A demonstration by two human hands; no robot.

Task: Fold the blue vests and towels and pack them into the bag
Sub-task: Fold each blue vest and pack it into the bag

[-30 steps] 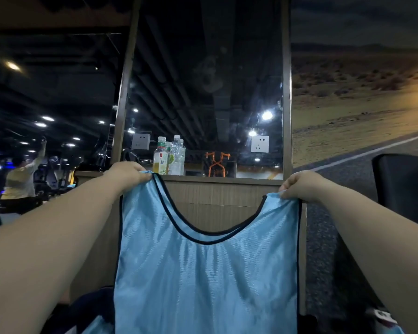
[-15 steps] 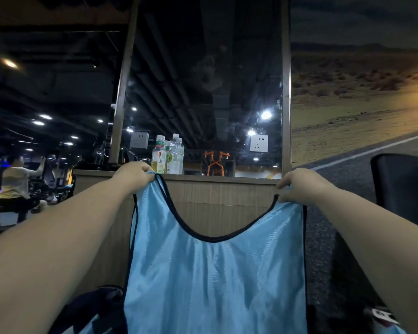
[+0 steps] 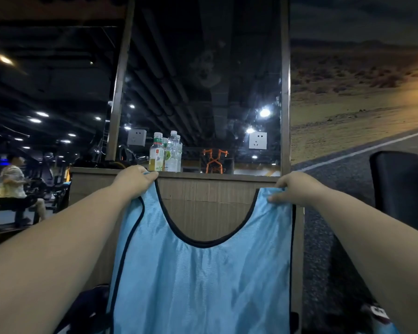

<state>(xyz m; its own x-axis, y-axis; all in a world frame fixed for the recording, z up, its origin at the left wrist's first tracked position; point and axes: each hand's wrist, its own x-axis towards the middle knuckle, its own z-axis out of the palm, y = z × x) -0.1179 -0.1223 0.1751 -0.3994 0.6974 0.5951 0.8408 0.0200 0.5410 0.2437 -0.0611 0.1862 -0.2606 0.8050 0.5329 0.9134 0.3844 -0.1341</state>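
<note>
A light blue vest (image 3: 203, 273) with dark piping is held up, spread flat, at the centre of the view, its body hanging down toward 6 o'clock and running out of frame there. Its shoulder strap at 11 o'clock is pinched in the curled fingers of the left hand (image 3: 135, 182); the strap at 1 o'clock is gripped by the right hand (image 3: 297, 189), whose thumb is pressed onto the cloth. Both arms are stretched forward, and the scooped neckline sags between the two hands. Behind the vest a wooden counter (image 3: 210, 213) is seen, and on its top edge, just toward 12 o'clock from the left hand, a cluster of drink bottles (image 3: 165, 155) is set upright. Above the counter a framed mirror (image 3: 203, 80) is mounted, with a white wall socket (image 3: 258, 140) near its lower right corner. A desert-road mural (image 3: 360, 104) fills the wall at 2 o'clock, and a black padded rest (image 3: 401, 189) stands at 3 o'clock. At 9 o'clock a person (image 3: 11, 179) is seated on gym equipment. Dark fabric (image 3: 89, 307) lies at 7 o'clock, partly hidden by the vest; what it is cannot be told.
</note>
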